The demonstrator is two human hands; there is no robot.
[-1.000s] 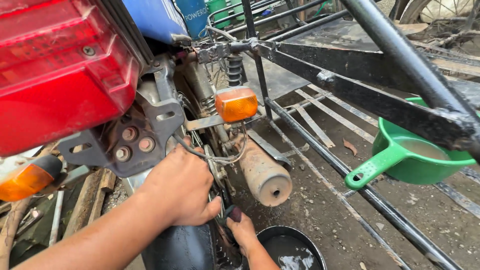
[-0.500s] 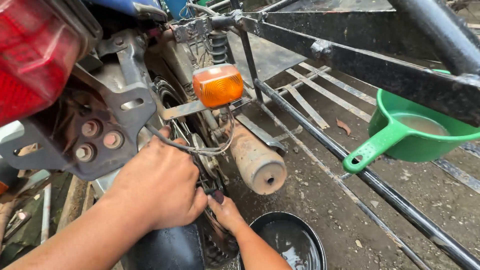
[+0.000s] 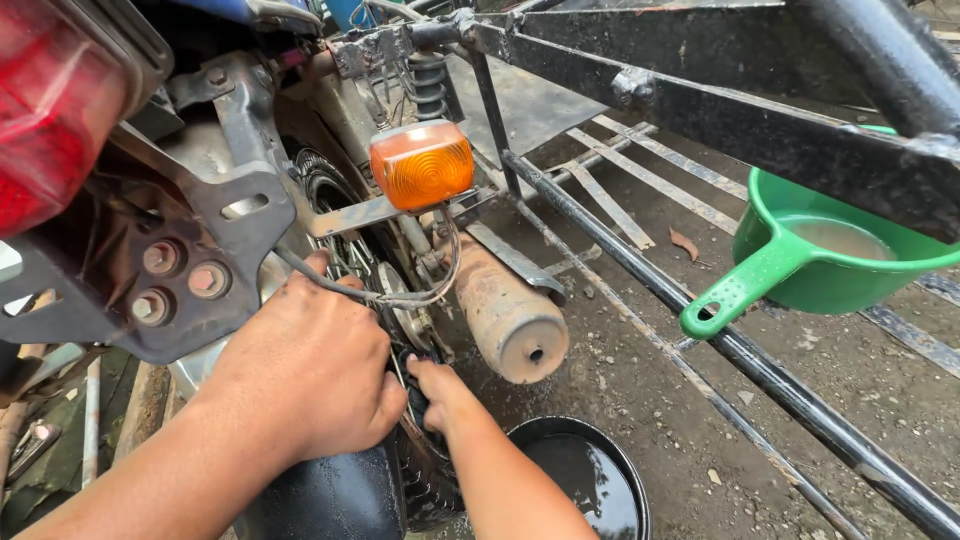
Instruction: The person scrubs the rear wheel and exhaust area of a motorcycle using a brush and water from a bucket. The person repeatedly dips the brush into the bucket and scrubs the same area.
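My left hand (image 3: 305, 375) lies knuckles-up on the motorcycle's rear tyre (image 3: 330, 495), its fingers curled over the wheel's edge and its fingertips hidden. Just right of it, my right hand (image 3: 440, 392) reaches into the gap between the wheel and the rusty exhaust pipe (image 3: 510, 320). It is closed around a dark narrow object (image 3: 413, 395) that is mostly hidden. A grey cable (image 3: 345, 290) loops above my left hand. The orange indicator lamp (image 3: 422, 165) sticks out on its bracket above both hands.
A black basin of dark water (image 3: 590, 480) stands on the muddy ground under my right forearm. A green dipper with water (image 3: 820, 255) rests on the black sidecar frame bars (image 3: 700, 330) at right. The red tail light (image 3: 60, 110) fills the upper left.
The view has drawn closer to the wheel and shifted, so the lamp and dipper appear larger. Both hands stay at the rear wheel, and my right hand has pushed slightly further into the gap.
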